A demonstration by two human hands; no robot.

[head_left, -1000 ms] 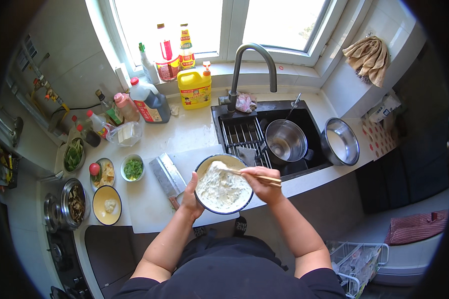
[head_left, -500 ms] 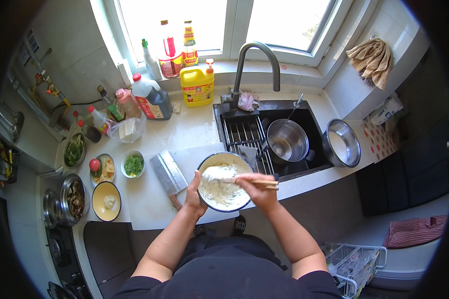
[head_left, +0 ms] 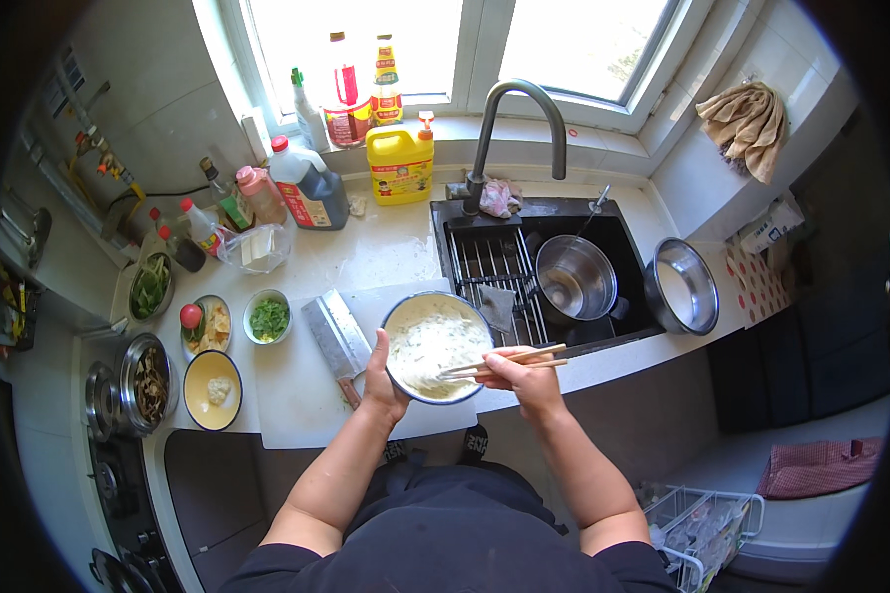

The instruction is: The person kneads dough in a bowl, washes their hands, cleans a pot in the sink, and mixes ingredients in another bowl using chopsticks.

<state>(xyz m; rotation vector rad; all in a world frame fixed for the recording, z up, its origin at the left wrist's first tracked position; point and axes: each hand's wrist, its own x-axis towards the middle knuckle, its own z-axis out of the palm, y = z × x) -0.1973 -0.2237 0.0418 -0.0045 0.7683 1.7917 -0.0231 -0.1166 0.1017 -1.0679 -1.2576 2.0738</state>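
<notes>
My left hand (head_left: 384,381) grips the left side of a cream enamel bowl (head_left: 401,318) with a dark blue rim, thumb up along its wall. Inside lies a pale, thick mixture (head_left: 433,346) with green flecks. In my right hand (head_left: 526,381) is a pair of wooden chopsticks (head_left: 546,358), their tips dipped into the mixture at the bowl's near right. The bowl is held above the right part of a white cutting board (head_left: 297,400). Just left of the bowl, a cleaver (head_left: 338,336) with a wooden handle lies on that board.
Left of the board stand a bowl of chopped greens (head_left: 268,318), a yellow bowl (head_left: 200,413) with a white lump, and a pot of dark strips (head_left: 150,383). A black sink (head_left: 623,232) holds a steel pot (head_left: 578,277); a steel basin (head_left: 684,287) sits right of it. Bottles (head_left: 307,188) line the back.
The chopsticks have swung from the middle of the mixture to the bowl's near right side, and my right hand has moved slightly right and down. The bowl has shifted slightly left and up.
</notes>
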